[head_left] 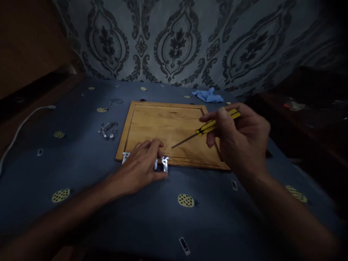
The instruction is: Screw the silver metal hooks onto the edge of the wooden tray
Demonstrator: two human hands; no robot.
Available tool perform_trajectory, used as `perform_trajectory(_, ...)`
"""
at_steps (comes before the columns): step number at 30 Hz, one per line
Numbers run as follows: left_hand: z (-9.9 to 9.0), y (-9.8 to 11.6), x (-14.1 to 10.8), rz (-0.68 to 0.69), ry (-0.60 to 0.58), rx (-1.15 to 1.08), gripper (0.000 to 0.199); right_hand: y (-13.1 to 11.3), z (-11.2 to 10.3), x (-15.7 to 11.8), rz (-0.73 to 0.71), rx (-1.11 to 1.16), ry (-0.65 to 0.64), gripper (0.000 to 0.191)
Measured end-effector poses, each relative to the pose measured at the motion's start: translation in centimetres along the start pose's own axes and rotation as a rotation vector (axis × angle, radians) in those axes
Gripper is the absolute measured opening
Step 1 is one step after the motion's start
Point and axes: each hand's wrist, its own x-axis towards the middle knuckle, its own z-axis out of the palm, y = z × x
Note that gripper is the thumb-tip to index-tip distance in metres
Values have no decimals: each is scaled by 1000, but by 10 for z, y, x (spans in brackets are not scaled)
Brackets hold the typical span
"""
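My right hand (pixel 240 134) grips a screwdriver (pixel 208 127) by its yellow and black handle. The thin shaft slants down to the left, its tip over the wooden board (pixel 174 125). At the board's near edge, my left hand (pixel 144 159) has its fingers curled, with thumb and forefinger around a small shiny metal bracket (pixel 165 164). Another metal plate (pixel 125 156) shows at the near left corner, partly covered by that hand. Small holes run along the near edge to the right of the bracket.
Loose metal fittings (pixel 108 129) lie left of the board on the blue pineapple-print cloth (pixel 130 224). A blue rag (pixel 208 95) is crumpled behind the board. A white cable (pixel 20 128) curves along the left side. Patterned wallpaper (pixel 176 40) rises at the back.
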Motion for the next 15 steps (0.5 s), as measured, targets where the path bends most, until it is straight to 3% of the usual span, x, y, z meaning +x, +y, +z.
perform_trajectory(6, -1, 2, -1, -7, 0, -3, 61, 2, 2, -16, 129, 44, -122, 32)
perform_trajectory(11, 0, -1, -2, 4, 1, 7, 61, -3, 0, -22, 90, 29, -67, 19)
perform_trajectory(15, 2, -3, -3, 8, 1, 8, 61, -6, 0, -24, 98, -23, -54, 23)
